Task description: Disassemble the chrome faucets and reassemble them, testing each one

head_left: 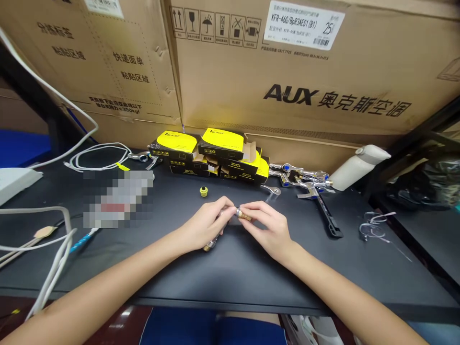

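Both hands meet over the middle of the dark table. My left hand (210, 221) is closed around a chrome metal fitting (211, 244), whose brass threaded end sticks out below the palm. My right hand (269, 225) pinches a small brass piece (245, 215) against the fitting's other end, near my left fingertips. Whether the two parts are joined is hidden by the fingers. Just behind my left hand a small yellow and black cap (203, 191) stands on the table.
Yellow and black boxes (221, 143) are stacked at the back. Chrome faucet parts (305, 179), a black-handled tool (328, 215) and a white bottle (359, 167) lie right. White cables (57, 258) and a blurred-out object (118, 201) occupy the left.
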Tool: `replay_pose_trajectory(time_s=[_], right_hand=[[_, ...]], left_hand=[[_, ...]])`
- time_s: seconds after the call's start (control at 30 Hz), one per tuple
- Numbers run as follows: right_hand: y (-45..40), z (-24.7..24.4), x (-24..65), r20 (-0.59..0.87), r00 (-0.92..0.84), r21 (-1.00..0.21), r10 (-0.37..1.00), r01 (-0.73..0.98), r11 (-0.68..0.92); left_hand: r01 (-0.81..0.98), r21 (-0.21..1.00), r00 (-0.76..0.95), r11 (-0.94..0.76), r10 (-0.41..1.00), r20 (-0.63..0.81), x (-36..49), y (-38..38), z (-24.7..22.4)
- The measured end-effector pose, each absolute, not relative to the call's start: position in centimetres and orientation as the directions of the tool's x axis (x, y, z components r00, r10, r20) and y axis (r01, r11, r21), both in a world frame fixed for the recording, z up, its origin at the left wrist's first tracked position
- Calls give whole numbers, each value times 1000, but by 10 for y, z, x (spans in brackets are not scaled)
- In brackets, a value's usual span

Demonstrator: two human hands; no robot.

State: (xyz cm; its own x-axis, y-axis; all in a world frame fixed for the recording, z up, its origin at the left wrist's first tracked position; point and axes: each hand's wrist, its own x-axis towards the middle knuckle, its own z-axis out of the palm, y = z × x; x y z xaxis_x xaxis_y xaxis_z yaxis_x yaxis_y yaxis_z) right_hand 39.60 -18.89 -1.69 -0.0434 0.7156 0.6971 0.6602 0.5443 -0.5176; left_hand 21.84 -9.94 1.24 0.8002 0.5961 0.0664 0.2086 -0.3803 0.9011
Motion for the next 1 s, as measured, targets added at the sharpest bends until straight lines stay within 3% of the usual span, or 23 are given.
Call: replay_pose_trajectory(time_s=[0.17,0.3,0.4,0.47,0.67,0.77,0.83,0.87,0.93,1.0], right_hand=[[-186,-13,404,730,-140,-386,669,723,573],[-184,-12,409,640,-50,-574,767,632,520],[-185,-13,406,434,69,-766,898,553,328],[-187,-12,403,295,103,-820,950,537,197],[-192,-5,396,229,1,-752,973,635,176],[-190,-4,392,-12,-32,-942,999,336,-1],[-189,-4,391,-238,-202,-970,950,100,-222],[-190,-3,391,-289,-249,-957,924,67,-281],[-191,-1,393,-210,-153,-968,966,173,-183],[-193,1,394,59,21,-908,998,416,45]], left_hand=[[190,965,839,-182,541,-63,218,-99,14],[152,988,875,-3,466,-134,220,-98,11],[117,987,874,-112,484,-48,221,-100,7],[106,968,865,-226,501,22,221,-102,6],[123,950,824,-286,563,62,223,-107,6],[136,879,813,-457,558,165,222,-108,5],[124,807,819,-578,519,245,221,-109,6],[118,790,825,-601,502,259,220,-110,7],[118,825,829,-552,512,224,220,-113,9],[124,905,831,-407,541,130,221,-115,10]])
